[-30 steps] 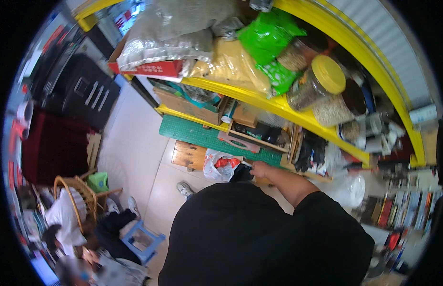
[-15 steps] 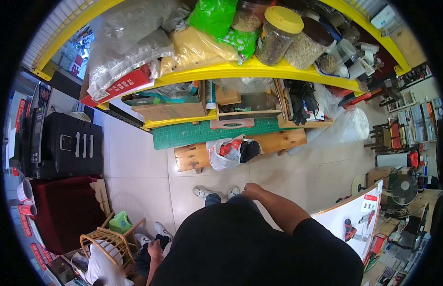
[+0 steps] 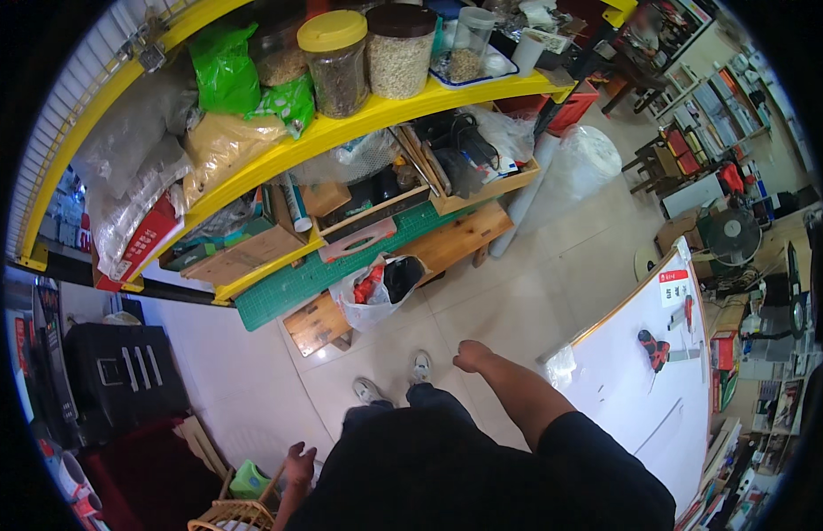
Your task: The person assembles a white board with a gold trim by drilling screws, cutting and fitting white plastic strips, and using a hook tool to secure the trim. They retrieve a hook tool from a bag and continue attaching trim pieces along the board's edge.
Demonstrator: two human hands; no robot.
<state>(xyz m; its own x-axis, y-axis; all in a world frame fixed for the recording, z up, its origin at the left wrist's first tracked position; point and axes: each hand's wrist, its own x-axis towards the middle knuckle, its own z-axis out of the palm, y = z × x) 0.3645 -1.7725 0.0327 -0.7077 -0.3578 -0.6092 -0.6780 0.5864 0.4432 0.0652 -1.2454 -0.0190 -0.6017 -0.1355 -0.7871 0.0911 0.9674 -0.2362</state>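
The person's bare right hand [image 3: 470, 356], loosely curled, hangs over the pale tiled floor [image 3: 553, 265], near a large white board [image 3: 637, 389] bearing a red-and-black tool [image 3: 652, 350]. The bare left hand [image 3: 298, 465], its fingers loosely spread, is close to a woven rattan chair [image 3: 230, 513]. Ahead, a white plastic bag [image 3: 367, 316] holding red and black contents rests on a brown wooden bench [image 3: 465, 237], beside a long green gridded mat [image 3: 270, 305]. Above, a yellow metal shelf [image 3: 429, 106] bears a yellow-lidded clear jar [image 3: 334, 75] and a dark-lidded clear jar [image 3: 400, 57].
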